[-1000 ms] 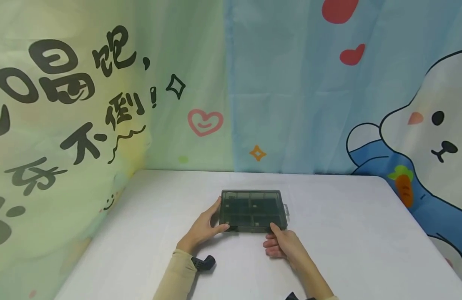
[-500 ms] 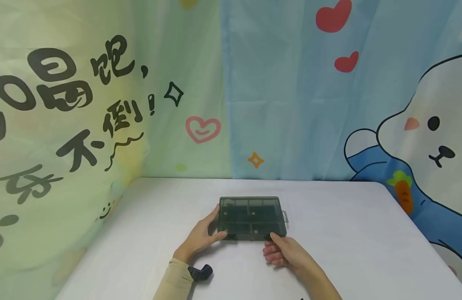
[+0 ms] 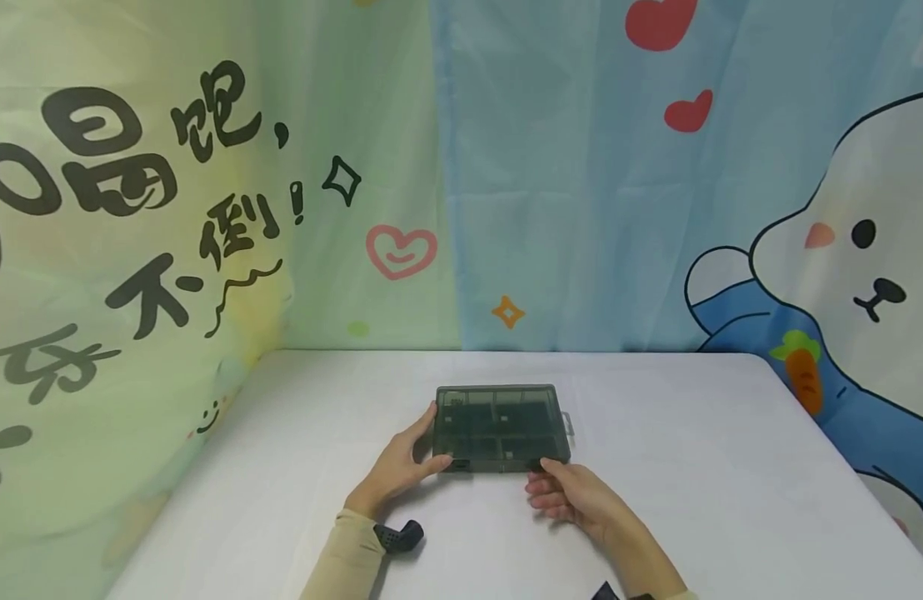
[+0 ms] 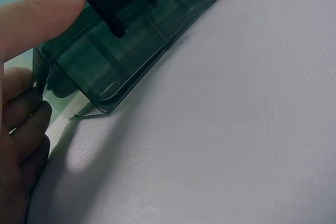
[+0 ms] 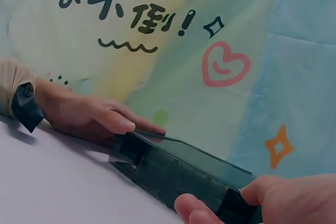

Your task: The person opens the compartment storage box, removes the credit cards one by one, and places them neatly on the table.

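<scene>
A dark green, see-through plastic compartment box (image 3: 501, 427) is at the middle of the white table, its lid down. Inner dividers show through it. Black latches sit along its front; one latch (image 4: 119, 1) is close to the left thumb. My left hand (image 3: 398, 463) grips the box's left end, thumb at the front corner and fingers along the side. My right hand (image 3: 581, 498) pinches the front right part, its thumb (image 5: 257, 190) on the dark latch there and its other fingers curled below. Whether the box's underside is fully on the table, I cannot tell.
The white table (image 3: 701, 467) reaches back to a printed curtain (image 3: 536, 167) with writing, hearts and a cartoon bear. A clear hanging loop (image 3: 568, 423) sticks out of the box's right side. A black device (image 3: 400, 537) is strapped to the left wrist.
The head view has shifted slightly. Both hands keep their places on the box, and the lid stays down.
</scene>
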A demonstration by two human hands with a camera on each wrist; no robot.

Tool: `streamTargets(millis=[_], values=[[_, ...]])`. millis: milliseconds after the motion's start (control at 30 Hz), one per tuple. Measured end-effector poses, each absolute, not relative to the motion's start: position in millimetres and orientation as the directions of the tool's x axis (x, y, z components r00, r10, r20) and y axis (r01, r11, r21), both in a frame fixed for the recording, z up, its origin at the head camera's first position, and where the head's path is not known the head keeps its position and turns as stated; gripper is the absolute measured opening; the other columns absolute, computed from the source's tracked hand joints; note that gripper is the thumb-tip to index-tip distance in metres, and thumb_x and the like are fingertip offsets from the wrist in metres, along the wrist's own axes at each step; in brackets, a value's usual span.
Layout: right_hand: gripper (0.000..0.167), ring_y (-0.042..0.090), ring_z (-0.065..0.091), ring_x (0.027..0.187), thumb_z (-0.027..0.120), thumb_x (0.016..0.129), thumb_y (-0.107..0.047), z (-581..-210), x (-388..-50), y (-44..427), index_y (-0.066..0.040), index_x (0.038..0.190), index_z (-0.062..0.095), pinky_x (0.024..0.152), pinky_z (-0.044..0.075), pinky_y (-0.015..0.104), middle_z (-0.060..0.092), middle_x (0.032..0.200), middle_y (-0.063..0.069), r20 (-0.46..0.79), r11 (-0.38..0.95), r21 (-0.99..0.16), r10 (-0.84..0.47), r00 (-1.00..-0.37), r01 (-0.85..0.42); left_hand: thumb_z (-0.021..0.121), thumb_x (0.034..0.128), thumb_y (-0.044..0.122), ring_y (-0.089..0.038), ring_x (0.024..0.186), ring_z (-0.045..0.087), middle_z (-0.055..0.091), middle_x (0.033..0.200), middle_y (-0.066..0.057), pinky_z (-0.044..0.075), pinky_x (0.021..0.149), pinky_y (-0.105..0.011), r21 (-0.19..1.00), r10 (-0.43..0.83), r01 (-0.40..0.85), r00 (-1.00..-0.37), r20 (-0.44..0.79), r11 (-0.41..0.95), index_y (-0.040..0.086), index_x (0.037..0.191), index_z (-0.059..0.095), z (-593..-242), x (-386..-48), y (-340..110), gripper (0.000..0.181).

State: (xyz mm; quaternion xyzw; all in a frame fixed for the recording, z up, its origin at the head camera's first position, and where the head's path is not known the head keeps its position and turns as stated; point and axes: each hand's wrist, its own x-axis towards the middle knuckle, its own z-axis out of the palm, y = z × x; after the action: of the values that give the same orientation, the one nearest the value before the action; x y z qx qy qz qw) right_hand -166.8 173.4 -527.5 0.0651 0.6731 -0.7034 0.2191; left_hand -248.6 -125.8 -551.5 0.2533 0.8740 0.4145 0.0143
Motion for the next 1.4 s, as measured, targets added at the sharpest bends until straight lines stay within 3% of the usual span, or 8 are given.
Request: streamTargets(millis=[167,333,800,1000,1167,1267,1400], values=[[0.034,0.01,0.068,0.065,0.037,0.095,-0.005,-529,-164,158,0.013,0.121,0.051,0.053,0.054,0.018,0.068,0.09,0.01,-0.316,0.027,-0.948,-0.007,-0.949,0.316,0.069,0.0814,0.049,-0.027,0.141,0.032,0.028,0.155,-0.003,0.026,0.117,-0.045,0.722,0.441,0.429,-0.877,0.19,0.543,0.015,0.152,0.021,-549,-248,-125,0.092],[0.032,0.014,0.068,0.063,0.039,0.092,0.0,-532,-163,150,0.012,0.115,0.056,0.049,0.053,0.019,0.067,0.089,0.014,-0.292,0.05,-0.954,0.079,-0.953,0.296,0.069,0.0811,0.049,-0.025,0.142,0.032,0.029,0.155,-0.002,0.026,0.117,-0.045,0.717,0.436,0.424,-0.881,0.185,0.553,0.016,0.152,0.022,-549,-248,-124,0.091],[0.042,0.01,0.066,0.066,0.042,0.1,-0.009,-530,-165,170,0.018,0.132,0.035,0.063,0.059,0.024,0.068,0.093,0.011,-0.389,0.062,-0.921,-0.066,-0.919,0.385,0.068,0.0837,0.047,-0.024,0.142,0.031,0.027,0.155,-0.005,0.026,0.117,-0.041,0.716,0.471,0.459,-0.858,0.204,0.526,0.013,0.152,0.022,-551,-251,-124,0.089],[0.031,0.01,0.063,0.059,0.049,0.097,-0.014,-530,-166,172,0.013,0.111,0.053,0.059,0.059,0.026,0.067,0.079,0.009,-0.391,0.13,-0.913,-0.008,-0.92,0.387,0.068,0.0835,0.048,-0.022,0.143,0.028,0.024,0.156,-0.003,0.024,0.118,-0.041,0.71,0.471,0.447,-0.863,0.183,0.544,0.015,0.152,0.02,-551,-252,-126,0.09],[0.032,0.012,0.064,0.056,0.054,0.096,-0.023,-524,-163,177,0.008,0.097,0.061,0.055,0.058,0.027,0.067,0.073,0.009,-0.414,0.261,-0.878,0.011,-0.91,0.402,0.066,0.0839,0.05,-0.022,0.144,0.027,0.023,0.157,-0.002,0.024,0.118,-0.041,0.699,0.473,0.451,-0.862,0.181,0.555,0.016,0.153,0.017,-550,-253,-125,0.091],[0.036,0.011,0.064,0.054,0.053,0.097,-0.029,-520,-159,180,0.006,0.093,0.063,0.053,0.057,0.026,0.067,0.07,0.006,-0.439,0.309,-0.861,-0.045,-0.898,0.405,0.066,0.0838,0.052,-0.024,0.144,0.027,0.022,0.157,-0.002,0.024,0.118,-0.042,0.697,0.477,0.451,-0.861,0.176,0.558,0.016,0.153,0.017,-550,-253,-124,0.092],[0.043,0.008,0.066,0.059,0.049,0.098,-0.035,-523,-154,174,0.007,0.099,0.062,0.057,0.058,0.024,0.068,0.074,0.003,-0.445,0.217,-0.889,-0.211,-0.87,0.402,0.066,0.0831,0.052,-0.026,0.144,0.027,0.022,0.157,-0.004,0.024,0.118,-0.045,0.702,0.477,0.437,-0.865,0.157,0.562,0.015,0.153,0.017,-552,-248,-126,0.093]])
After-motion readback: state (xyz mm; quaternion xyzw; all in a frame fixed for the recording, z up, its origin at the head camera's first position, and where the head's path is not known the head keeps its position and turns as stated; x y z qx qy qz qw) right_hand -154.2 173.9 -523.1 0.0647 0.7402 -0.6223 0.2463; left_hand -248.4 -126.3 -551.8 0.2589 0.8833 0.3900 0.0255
